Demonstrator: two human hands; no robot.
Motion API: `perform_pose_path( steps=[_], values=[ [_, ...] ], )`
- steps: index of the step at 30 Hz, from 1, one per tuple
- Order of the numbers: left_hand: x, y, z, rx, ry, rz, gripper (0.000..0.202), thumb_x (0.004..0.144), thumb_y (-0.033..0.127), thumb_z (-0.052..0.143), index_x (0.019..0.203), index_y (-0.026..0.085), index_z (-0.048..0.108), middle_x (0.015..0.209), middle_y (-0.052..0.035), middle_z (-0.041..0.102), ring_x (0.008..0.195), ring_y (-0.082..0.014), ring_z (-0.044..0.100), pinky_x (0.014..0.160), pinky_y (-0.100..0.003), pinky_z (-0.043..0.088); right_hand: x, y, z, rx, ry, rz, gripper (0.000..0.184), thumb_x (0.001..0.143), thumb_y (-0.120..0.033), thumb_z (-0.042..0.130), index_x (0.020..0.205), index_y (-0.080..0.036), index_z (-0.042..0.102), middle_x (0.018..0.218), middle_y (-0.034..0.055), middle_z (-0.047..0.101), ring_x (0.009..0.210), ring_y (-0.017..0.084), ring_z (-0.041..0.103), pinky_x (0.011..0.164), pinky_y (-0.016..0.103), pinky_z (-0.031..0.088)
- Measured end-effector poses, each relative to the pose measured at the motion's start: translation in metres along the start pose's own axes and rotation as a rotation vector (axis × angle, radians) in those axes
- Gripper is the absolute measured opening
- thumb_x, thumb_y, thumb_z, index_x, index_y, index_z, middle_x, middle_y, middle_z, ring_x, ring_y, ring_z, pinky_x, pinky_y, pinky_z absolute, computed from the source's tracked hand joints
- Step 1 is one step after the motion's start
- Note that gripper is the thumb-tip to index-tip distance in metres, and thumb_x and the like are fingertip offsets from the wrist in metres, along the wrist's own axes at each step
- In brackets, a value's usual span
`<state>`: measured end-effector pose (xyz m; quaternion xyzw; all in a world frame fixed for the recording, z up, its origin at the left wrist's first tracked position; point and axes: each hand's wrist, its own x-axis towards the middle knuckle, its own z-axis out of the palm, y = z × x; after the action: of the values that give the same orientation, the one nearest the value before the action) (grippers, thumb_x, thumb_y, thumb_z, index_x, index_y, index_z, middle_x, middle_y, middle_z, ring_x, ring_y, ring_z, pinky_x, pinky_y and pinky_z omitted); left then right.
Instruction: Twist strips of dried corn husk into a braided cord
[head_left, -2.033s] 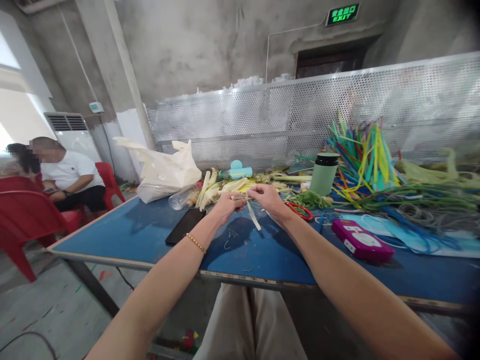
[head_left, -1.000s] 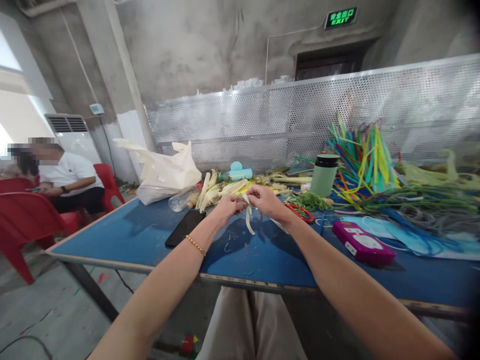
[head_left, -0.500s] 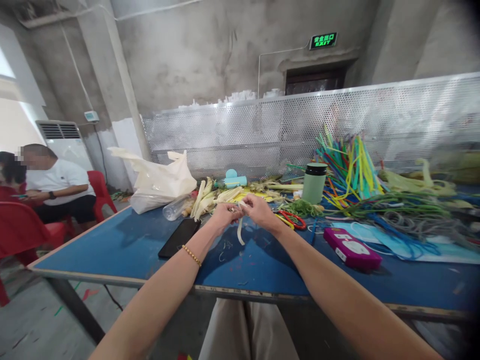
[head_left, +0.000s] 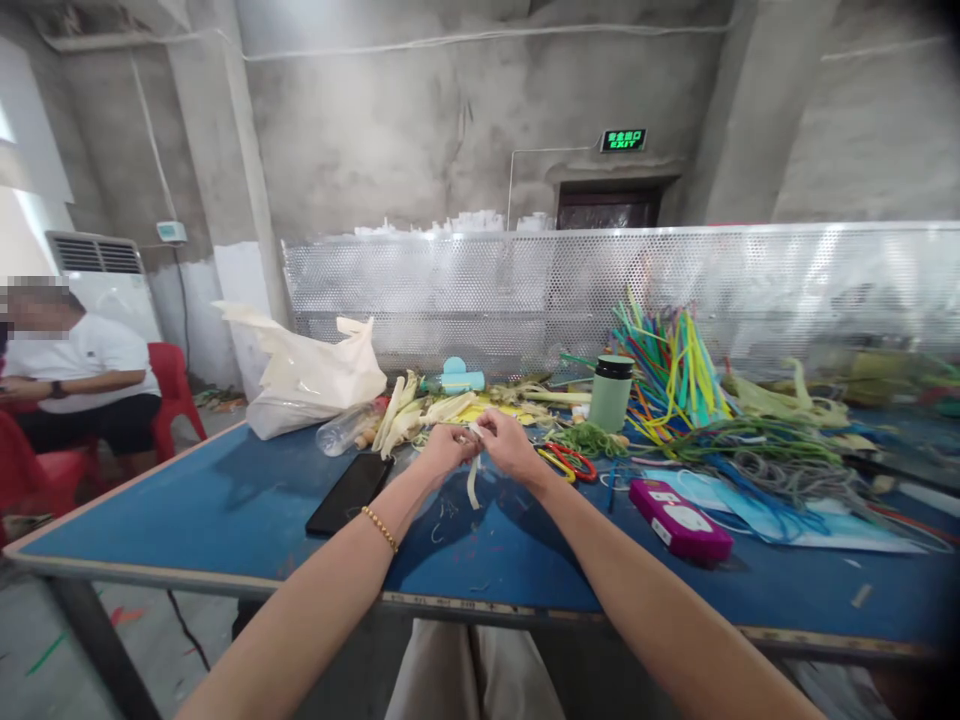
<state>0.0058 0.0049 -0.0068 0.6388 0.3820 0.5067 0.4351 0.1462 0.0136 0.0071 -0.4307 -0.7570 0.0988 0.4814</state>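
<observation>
Above the dark doorway [head_left: 607,208], a green-lettered sign [head_left: 623,140] reads 安全出口 over EXIT; the marks on the magenta box [head_left: 680,520] I can't make out.

We see a blue counter [head_left: 202,510] across the lower frame, bearing a cream bag [head_left: 319,375] at left, a black device [head_left: 347,495] left of center, a purple box [head_left: 679,522] at right.

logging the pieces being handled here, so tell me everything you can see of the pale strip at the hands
The pale strip is narrow, flat and cream-coloured, and looks like dried husk. Its upper part is pinched at the fingertips of the left hand and right hand, which partly hide it. The lower part hangs down with a slight curve in front of the blue tabletop; whether its tip touches is unclear.
</observation>
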Motion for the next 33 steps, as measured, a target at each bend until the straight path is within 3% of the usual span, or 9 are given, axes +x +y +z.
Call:
perform_pose_path(
  steps=[19,27,33],
  values=[
    [0.003,-0.009,-0.003,0.041,-0.022,0.023,0.002,0.060,0.012,0.063,0.057,0.012,0.063,0.048,0.0006,0.053,0.047,-0.0087,0.046,0.050,-0.022,0.034,0.001,0.009,0.007,0.028,-0.022,0.045,0.008,0.076,-0.023,0.053,0.071,-0.017,0.056,0.068,0.0027,0.062,0.063,0.015,0.056,0.064,0.027,0.042],
    [0.002,-0.009,-0.005,0.077,-0.022,0.008,0.008,0.061,0.018,0.067,0.058,0.011,0.064,0.046,0.0008,0.052,0.045,-0.0076,0.042,0.049,-0.022,0.032,-0.001,0.007,0.005,0.062,-0.011,0.010,0.011,0.075,-0.026,0.054,0.069,-0.017,0.056,0.065,0.0018,0.061,0.060,0.014,0.053,0.061,0.026,0.041],
    [0.003,-0.010,-0.005,-0.044,-0.031,-0.018,0.014,0.058,0.019,0.069,0.052,0.012,0.059,0.046,0.0014,0.049,0.044,-0.0074,0.041,0.048,-0.024,0.032,0.003,-0.002,-0.001,0.191,-0.114,0.043,0.015,0.074,-0.030,0.055,0.069,-0.016,0.057,0.062,0.0009,0.059,0.057,0.012,0.051,0.057,0.025,0.041]
  ],
)
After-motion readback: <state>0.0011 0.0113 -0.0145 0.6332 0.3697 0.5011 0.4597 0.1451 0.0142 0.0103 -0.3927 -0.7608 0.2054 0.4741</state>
